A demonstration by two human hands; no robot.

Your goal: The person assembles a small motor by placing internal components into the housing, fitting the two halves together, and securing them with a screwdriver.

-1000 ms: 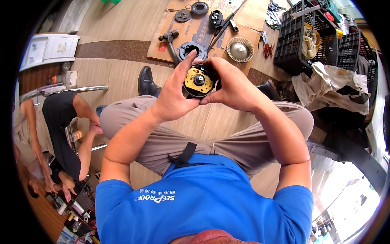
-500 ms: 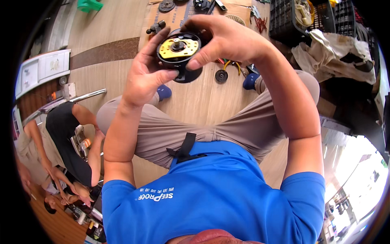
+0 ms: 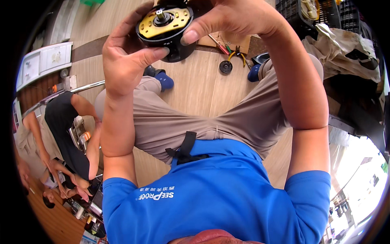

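Raised at the top of the view is a round black motor housing [image 3: 170, 46] with a yellow plate and a silver central shaft facing up. My left hand [image 3: 126, 53] grips it from the left, thumb along its lower front. My right hand [image 3: 227, 20] holds it from the right, thumb at the front edge of the yellow plate. Below and to the right of them, pliers with yellow handles [image 3: 243, 58] and a small black disc [image 3: 226, 67] lie on the floor.
Cardboard [image 3: 243, 42] with tools lies beyond my feet. Black crates [image 3: 343, 16] and beige cloth [image 3: 341, 65] are at the right. Other people [image 3: 67, 138] sit at the left by a chrome frame. A white cabinet [image 3: 42, 63] stands upper left.
The motor housing and both my hands have moved up and to the left, and the housing appears more tilted, showing its black side. Pliers and disc have come into sight below it.
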